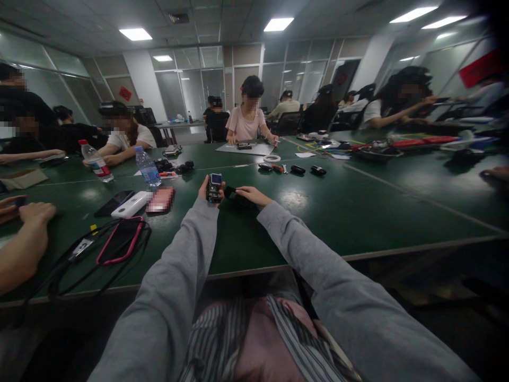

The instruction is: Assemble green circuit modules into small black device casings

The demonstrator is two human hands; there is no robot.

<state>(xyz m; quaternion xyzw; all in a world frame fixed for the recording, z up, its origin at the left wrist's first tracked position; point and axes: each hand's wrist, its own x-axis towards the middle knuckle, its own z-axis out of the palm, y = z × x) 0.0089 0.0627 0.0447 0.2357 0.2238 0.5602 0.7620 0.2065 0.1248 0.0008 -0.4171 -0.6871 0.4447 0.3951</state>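
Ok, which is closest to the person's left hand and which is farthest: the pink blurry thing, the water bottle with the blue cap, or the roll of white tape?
From the left hand, in the head view:
1. Pink blurred thing, just to its left on the table.
2. Blue-capped water bottle, farther left and back.
3. White tape roll, off to the right, toward the person in pink across the table.

Two water bottles [148, 166], a white power bank [129, 205] and black cables [79, 260] are laid on the green table [358, 212]

Left hand [207, 192] grips a small device [215, 188]; right hand [250, 195] touches a black part [231, 192].
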